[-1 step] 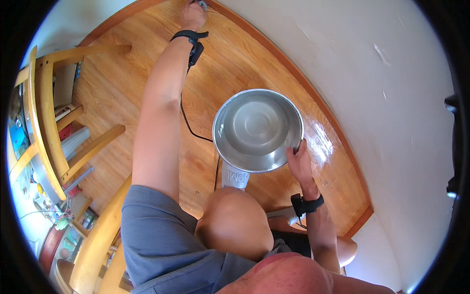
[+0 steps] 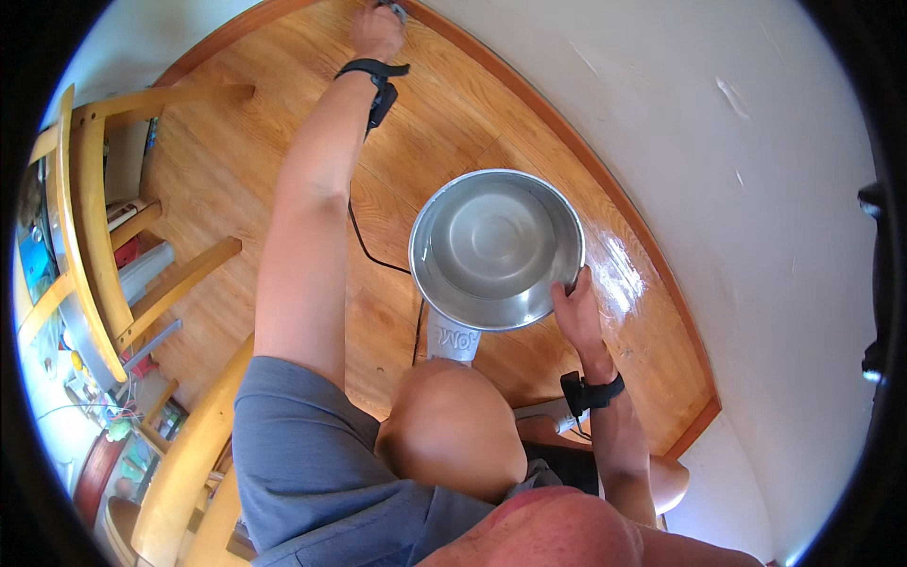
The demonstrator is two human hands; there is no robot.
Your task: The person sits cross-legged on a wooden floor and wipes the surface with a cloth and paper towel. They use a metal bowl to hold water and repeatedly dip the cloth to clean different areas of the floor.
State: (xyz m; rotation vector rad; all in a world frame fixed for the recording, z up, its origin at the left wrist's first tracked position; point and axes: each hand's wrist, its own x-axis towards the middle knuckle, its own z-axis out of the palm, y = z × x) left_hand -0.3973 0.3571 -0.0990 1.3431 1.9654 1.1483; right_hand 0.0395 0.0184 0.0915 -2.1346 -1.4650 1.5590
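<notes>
Smooth, shiny metal is shown by the basin (image 2: 496,315), wood grain by the floor (image 2: 463,104), glossiest near its right edge.

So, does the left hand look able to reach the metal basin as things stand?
Probably yes, if drawn back: the left hand is stretched near the baseboard, but nothing visible blocks its way to the metal basin.

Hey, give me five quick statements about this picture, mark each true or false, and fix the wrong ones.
1. The right hand grips the rim of the metal basin. True.
2. Both hands hold the basin. False: the left hand is away from it, at the picture's top.
3. Each wrist wears a black strap. True.
4. The floor is white. False: the floor is brown and wood-grained.
5. Wooden furniture shows at the left. True.
</notes>
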